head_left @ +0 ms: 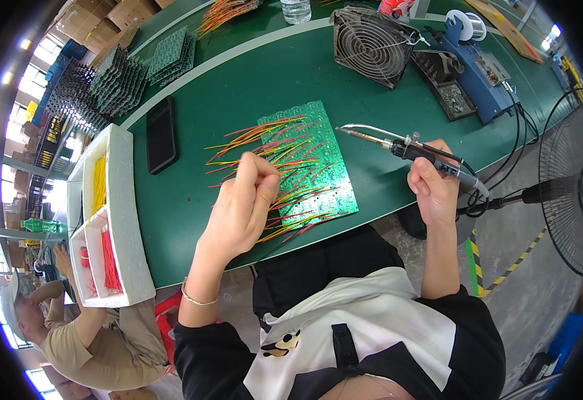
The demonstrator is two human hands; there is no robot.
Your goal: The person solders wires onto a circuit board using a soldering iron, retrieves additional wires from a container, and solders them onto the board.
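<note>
My right hand (435,183) is wrapped round a soldering iron (408,151) with a thin feed tube along it. Its tip points left and hangs just off the upper right edge of a green circuit board panel (337,177). Many red and yellow wires (241,138) stick out leftward from the panel. Beside their loose ends, my left hand (241,200) has thumb and forefinger pinched together. Whatever lies between those fingertips is too small or hidden to make out. The panel lies on the green bench top (198,207).
Left of the panel are a black phone (162,137) and a white foam box (131,220) of yellow and red wires. A square fan (369,48) and a blue solder feeder (490,80) stand behind. A pedestal fan (575,190) is at right; another person (98,333) sits at left.
</note>
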